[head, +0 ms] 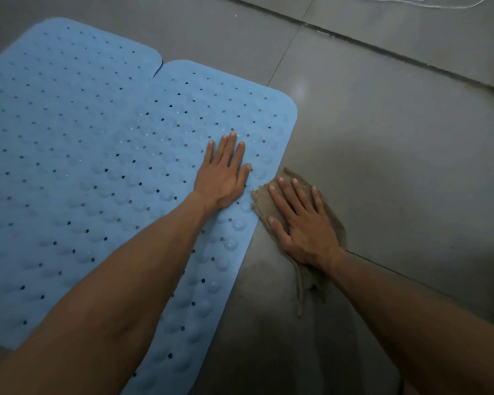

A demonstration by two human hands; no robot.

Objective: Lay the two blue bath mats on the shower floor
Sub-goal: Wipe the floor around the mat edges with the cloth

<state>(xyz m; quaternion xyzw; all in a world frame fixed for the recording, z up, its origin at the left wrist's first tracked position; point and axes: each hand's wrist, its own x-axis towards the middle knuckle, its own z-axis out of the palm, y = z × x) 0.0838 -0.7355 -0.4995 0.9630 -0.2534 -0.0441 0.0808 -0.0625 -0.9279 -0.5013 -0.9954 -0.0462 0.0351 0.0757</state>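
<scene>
Left hand [224, 172] flat on right mat [211, 115], right hand [303, 223] flat on seemingly brown cloth [297, 178].

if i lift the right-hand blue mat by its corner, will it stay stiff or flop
Probably flops: the right-hand blue mat looks thin and lies flat against the tiled floor. Its bumps look like suction cups, so it may cling and peel rather than slide. Likely light, given its many holes.

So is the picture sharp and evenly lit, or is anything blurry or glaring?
Head view: dim, soft light; a pale glare patch on the floor tile; dark shadow under the right hand and its brown cloth; wide-angle bending curves the blue mats; overall slightly soft.
</scene>
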